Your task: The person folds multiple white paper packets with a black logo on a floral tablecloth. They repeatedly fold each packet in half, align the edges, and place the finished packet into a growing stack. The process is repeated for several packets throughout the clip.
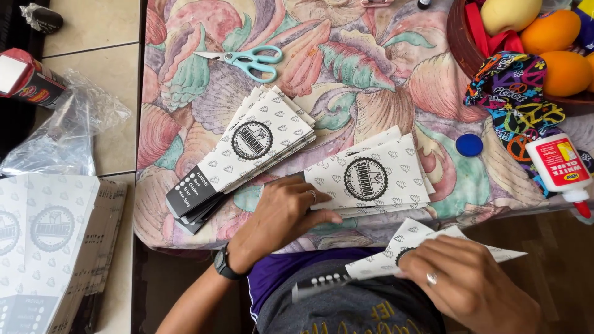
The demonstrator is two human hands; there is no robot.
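Right now the left hand [281,216] lies flat, fingers together, on the near stack of printed sleeves [371,179], whose long axis runs rightward, while the right hand [461,278], nearer the body, pinches a single folded sleeve [408,247].

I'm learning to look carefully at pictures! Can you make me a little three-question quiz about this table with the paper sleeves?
1. True or false: the scissors lie shut on the flowered tablecloth.
2. Which hand rests on the stack of flat printed sleeves? A) left hand B) right hand C) neither
3. Fill in: the loose round cap near the glue bottle is coloured ____.

Key
1. False: the blades stand open.
2. A. The left hand's fingers touch the stack's near edge, while the right hand holds a single sleeve over the lap.
3. Blue.
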